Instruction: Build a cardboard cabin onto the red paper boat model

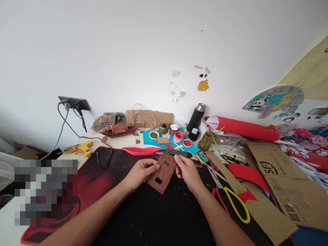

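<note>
Between both hands, above the black mat [143, 218], is a brown-painted cardboard piece [162, 172] with two rectangular cut-outs, held at a tilt. My left hand [142, 173] pinches its left edge, the thumb lying on the front face. At the upper right edge, my right hand [188, 172] grips it between thumb and curled fingers. Just behind the piece lie a red paper boat shape [141, 149] and a dark green utility knife [178, 152]. Scissors [222, 191] with one yellow and one red handle rest to the right of my right hand.
Open paint jars [178, 137] stand on blue sheets at the back, near a black thermos [196, 117] and a jar of murky water [205, 141]. A yellow glue gun [84, 148] lies left. Cardboard [294, 184] and a red roll [246, 128] fill the right. A brown model boat [120, 130] sits by the wall.
</note>
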Available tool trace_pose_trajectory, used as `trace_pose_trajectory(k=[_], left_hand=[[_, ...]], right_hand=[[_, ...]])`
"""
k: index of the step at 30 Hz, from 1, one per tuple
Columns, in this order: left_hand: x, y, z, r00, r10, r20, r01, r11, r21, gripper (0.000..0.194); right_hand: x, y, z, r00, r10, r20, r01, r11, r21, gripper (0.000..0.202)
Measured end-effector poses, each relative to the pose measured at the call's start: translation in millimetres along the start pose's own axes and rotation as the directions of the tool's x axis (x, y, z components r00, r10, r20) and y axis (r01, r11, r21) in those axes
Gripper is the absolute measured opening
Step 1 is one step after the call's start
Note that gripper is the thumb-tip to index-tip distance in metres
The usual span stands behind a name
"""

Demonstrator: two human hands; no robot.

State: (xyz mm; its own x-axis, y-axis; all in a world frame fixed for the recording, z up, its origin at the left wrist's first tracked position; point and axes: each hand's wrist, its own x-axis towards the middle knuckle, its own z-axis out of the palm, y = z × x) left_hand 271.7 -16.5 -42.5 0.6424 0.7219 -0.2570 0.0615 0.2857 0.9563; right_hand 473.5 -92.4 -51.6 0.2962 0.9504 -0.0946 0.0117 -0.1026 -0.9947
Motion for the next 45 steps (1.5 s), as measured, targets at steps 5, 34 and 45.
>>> trace_pose_trajectory(k=[5,34,45], left_hand=[[2.8,-0.4,-4.6,0.997,0.021,-0.071,-0.027,0.995,-0.092,0.052],[-0.1,3.9,-5.0,0.972,0.232,-0.041,-0.235,0.962,-0.137,0.062],[-18.4,23.4,2.2,0.878,0.446,-0.171,-0.431,0.894,0.119,0.05]], right_hand=[[-0.3,-5.4,-1.8,0.993,-0.115,0.001,0.115,0.992,-0.051,0.054],[-6.9,-9.1,-0.7,0.988,-0.077,0.131,0.094,0.987,-0.131,0.049],[-10.2,-4.3,7.4,0.974,-0.038,0.225,0.044,0.999,-0.021,0.055]])
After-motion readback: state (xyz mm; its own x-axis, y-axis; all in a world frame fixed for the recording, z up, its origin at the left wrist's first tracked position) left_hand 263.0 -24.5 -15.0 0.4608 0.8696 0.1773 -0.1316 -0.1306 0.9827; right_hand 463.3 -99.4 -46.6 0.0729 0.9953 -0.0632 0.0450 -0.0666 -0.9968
